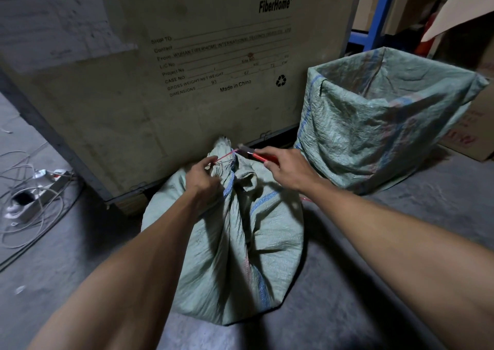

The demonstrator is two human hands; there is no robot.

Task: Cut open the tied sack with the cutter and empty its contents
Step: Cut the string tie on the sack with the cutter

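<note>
Surroundings: large crate (187,69) directly behind the work area, printed "FiberHome", "Made in China" plus shipping fields. It stands on the concrete floor (374,242) and blocks everything beyond the sack. To the right, a second green woven sack (374,125) stands upright with its mouth wide open, near the tied one but not touching it. Behind that: blue shelf post (379,15) and cardboard boxes (475,125). Left side of the floor: power strip (45,186) in a tangle of loose cables (26,216).

Task item: tied sack (240,237), green woven plastic with blue stripes, sits on the floor right against the base of the crate, centre of view. Bulging and creased, full-looking, contents not visible. The neck is bunched at the top and bound with a thin red string (226,155).

Hands: left hand (203,176) is at the neck, fingers curled, pinching the red string and pulling it out taut to the left. Right hand (286,167) grips the cutter (254,154) by its red handle, fingers wrapped around it. The dark metal head points left and meets the string right at the neck of the sack. Can't tell whether the cutter's blades are apart or closed on the string, too small and dim. Both forearms reach in from the bottom of the view, one either side of the sack.
</note>
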